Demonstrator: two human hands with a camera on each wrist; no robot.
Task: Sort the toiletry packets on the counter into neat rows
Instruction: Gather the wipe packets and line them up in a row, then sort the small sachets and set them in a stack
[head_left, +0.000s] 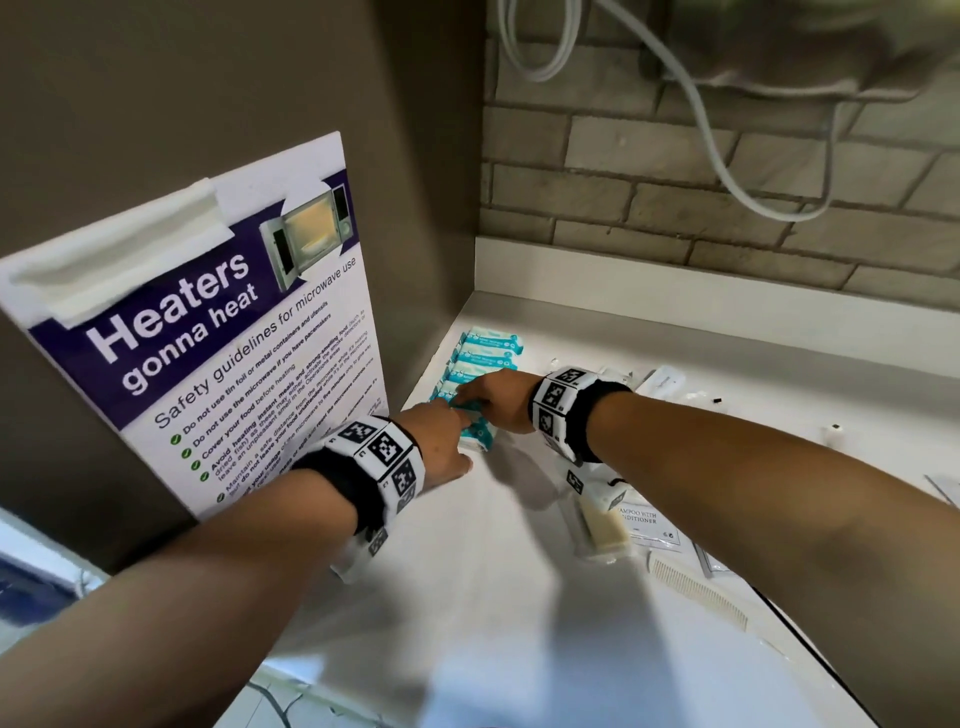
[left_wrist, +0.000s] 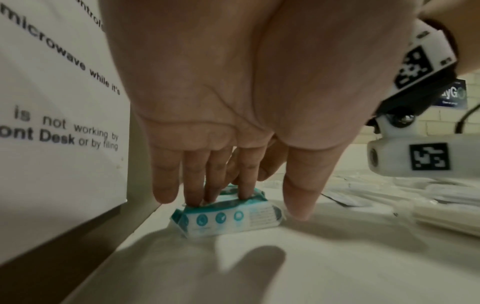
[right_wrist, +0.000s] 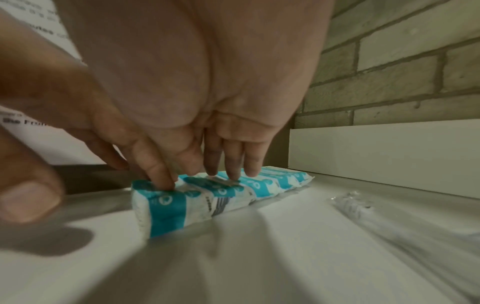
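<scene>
Head view: my left hand (head_left: 441, 441) and right hand (head_left: 493, 402) press straight fingertips onto the nearest teal packet (head_left: 475, 431), seating it against the row of teal packets (head_left: 483, 358) running toward 11 o'clock on the counter (head_left: 519, 571). Neither hand pinches. The packet's long axis lies crosswise, 2 to 8 o'clock.

Dim warm light, soft shadows on the counter (head_left: 493, 597), motion blur throughout, wide-angle bending at edges.

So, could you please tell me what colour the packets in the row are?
The small soft packets are white with teal bands, clearest in the right wrist view.
</scene>
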